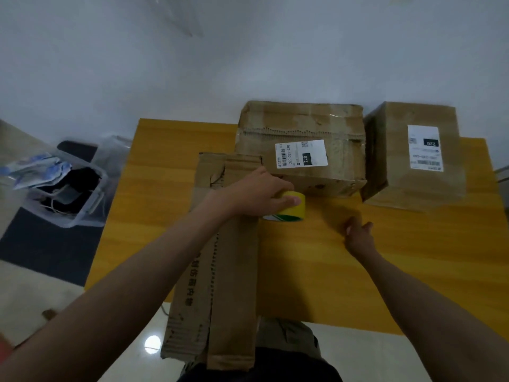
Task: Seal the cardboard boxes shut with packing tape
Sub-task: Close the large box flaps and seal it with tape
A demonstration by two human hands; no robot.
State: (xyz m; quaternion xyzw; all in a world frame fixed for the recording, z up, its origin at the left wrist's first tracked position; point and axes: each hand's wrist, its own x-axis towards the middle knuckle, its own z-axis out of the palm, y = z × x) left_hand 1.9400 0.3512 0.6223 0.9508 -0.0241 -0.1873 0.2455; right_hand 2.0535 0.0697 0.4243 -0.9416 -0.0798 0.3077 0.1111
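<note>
My left hand point(256, 194) grasps the roll of yellow tape point(289, 206): the fingers curl over the top of the roll and the thumb presses its right-hand face. The roll stands on the yellow wooden table point(165, 172), just right of the long box and just in front of the middle box. Green-and-white print shows on the lower edge of the roll.

My right hand point(358, 234) hovers low over the table to the right of the roll, apart from it. It holds nothing; the fingers are loosely bent and point toward the far side. I cannot tell whether the fingertips touch the tabletop.

The long flattened cardboard box point(228, 271) lies beneath my left forearm. It runs from the near edge of the table, which it overhangs, toward the far side. Its far end is torn, and dark printed characters run along its left part.

The middle box point(300, 150) stands at the far side of the table, carrying a white label marked 220. Its top looks crumpled, with clear tape across it.

The right box point(416, 155) stands just beside the middle box, also with a white label.

On the floor to the left of the table stands a clear plastic bin point(82, 194) holding dark items and blue-and-white packets.
</note>
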